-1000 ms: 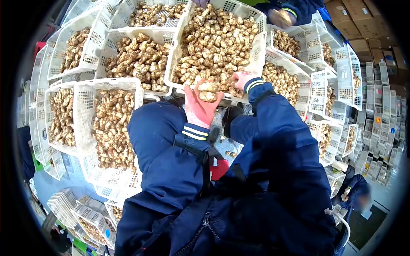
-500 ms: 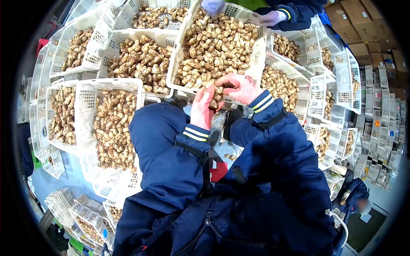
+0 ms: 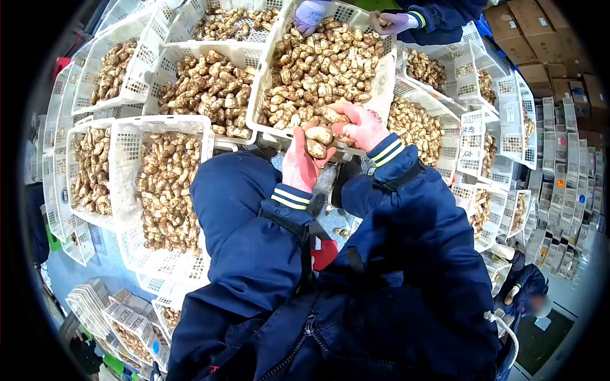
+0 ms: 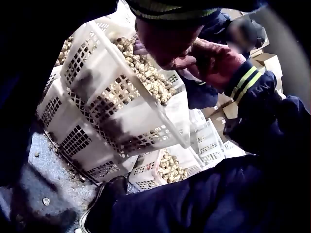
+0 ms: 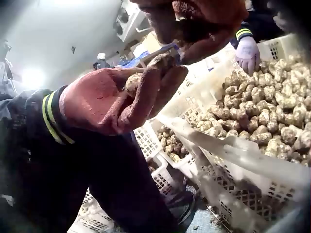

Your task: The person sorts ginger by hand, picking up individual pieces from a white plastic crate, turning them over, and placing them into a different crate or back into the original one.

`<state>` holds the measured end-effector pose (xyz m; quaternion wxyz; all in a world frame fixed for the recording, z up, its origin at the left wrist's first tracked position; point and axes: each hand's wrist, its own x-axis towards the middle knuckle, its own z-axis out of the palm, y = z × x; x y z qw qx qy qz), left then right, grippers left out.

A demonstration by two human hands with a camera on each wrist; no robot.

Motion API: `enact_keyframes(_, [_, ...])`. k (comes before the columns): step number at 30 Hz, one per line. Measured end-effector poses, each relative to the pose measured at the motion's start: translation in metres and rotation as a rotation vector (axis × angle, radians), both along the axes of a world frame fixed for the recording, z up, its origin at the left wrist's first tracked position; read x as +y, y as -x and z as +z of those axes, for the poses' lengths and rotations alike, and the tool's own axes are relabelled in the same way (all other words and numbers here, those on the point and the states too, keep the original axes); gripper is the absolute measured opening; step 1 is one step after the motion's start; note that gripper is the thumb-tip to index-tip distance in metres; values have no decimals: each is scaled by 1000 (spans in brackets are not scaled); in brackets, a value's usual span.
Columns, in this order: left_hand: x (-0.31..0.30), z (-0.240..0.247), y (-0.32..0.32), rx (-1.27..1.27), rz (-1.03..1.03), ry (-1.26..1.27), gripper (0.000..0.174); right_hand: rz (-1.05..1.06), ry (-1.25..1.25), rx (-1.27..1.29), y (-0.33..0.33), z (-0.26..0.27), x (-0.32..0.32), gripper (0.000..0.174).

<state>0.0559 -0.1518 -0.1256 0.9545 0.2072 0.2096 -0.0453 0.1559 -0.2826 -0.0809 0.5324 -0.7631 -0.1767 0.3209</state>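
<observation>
My left hand (image 3: 300,166), in a pink glove, holds two knobbly cream-and-brown tubers (image 3: 319,134) in its curled fingers, just in front of the nearest crate's rim. Close beside it, my pink-gloved right hand (image 3: 366,127) pinches another tuber (image 3: 332,114) between thumb and fingers. The right wrist view shows the left hand (image 5: 104,99) curled round its tubers (image 5: 133,82), below the right hand (image 5: 199,24). Beyond both hands is a white plastic crate (image 3: 389,73), heaped with the same tubers. Shadow obscures the hands in the left wrist view.
Full white crates surround me, among them a left crate (image 3: 121,171) and a right crate (image 3: 454,120). Across the main crate, another person's purple-gloved hand (image 3: 310,16) touches the tubers; their other hand (image 3: 395,23) is by the rim. Cardboard boxes (image 3: 530,28) stand far right.
My right hand came from the crate to my left hand, where both closed together; now they are slightly apart with tubers showing. The other person's gloved hand has moved down into the crate.
</observation>
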Motion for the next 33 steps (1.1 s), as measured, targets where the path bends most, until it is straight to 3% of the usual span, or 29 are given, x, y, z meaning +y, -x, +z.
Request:
enact_keyframes(1, [0,-1,0,-1,0,1,45,-27,86,32,0,11,1,44])
enact_keyframes(5, [-1,4,-3,-15,26,68,55,46,46,-53,6,-5,8,49])
enact_keyframes(7, [-1,3,-4,-1,38,61,61,220,254,-437,9,-4,10,51])
enact_keyframes(8, [-2,2,-5,29,24,42,65,200,225,-444,12,-4,11,51])
enact_keyframes(11, [-3,9,-5,-15,-44,96,74,4,150,-35,7,-9,1,47])
enact_keyframes(12, [-3,10,-5,-23,-82,135,74,-17,90,-41,4,10,-5,45])
enact_keyframes(13, [-3,10,-3,-29,-118,175,74,-63,248,-210,1,27,-13,45])
enact_keyframes(14, [-3,9,-3,-39,-99,222,73,-196,157,-93,-6,27,-33,45])
enact_keyframes(15, [-4,9,-2,-42,-101,227,73,-302,425,-258,-11,34,-51,45])
enact_keyframes(16, [-6,9,-1,-47,-62,293,72,-401,386,-396,-12,41,-70,46])
enact_keyframes(19, [-11,16,-2,-39,-26,414,71,-417,909,-1001,-14,49,-100,49])
enact_keyframes(20, [-13,19,-2,-49,-27,423,71,-371,810,-1077,-10,51,-95,49])
enact_keyframes(21, [-14,21,-2,-55,-25,430,71,-271,718,-1024,-4,48,-86,48])
enact_keyframes(23, [-15,18,-1,-81,-53,407,71,-173,354,-518,23,45,-45,50])
enact_keyframes(25, [-11,11,-1,-179,-170,394,71,-42,77,-250,38,15,-19,53])
enact_keyframes(26, [-12,17,-2,-161,-150,332,71,79,275,-557,46,25,-6,51])
enact_keyframes(27, [-11,17,-2,-158,-154,330,71,66,345,-714,50,8,-2,49])
enact_keyframes(29, [-9,14,-3,-70,-117,268,72,-53,297,-551,42,-3,-4,48])
enact_keyframes(30, [-11,14,-2,2,-78,234,72,-171,178,-152,40,15,-4,49])
enact_keyframes(31, [-11,14,-1,2,-79,240,72,-169,-123,-96,33,4,-14,46])
enact_keyframes(33, [-9,9,-2,30,-5,79,69,-304,-472,329,28,10,-22,44])
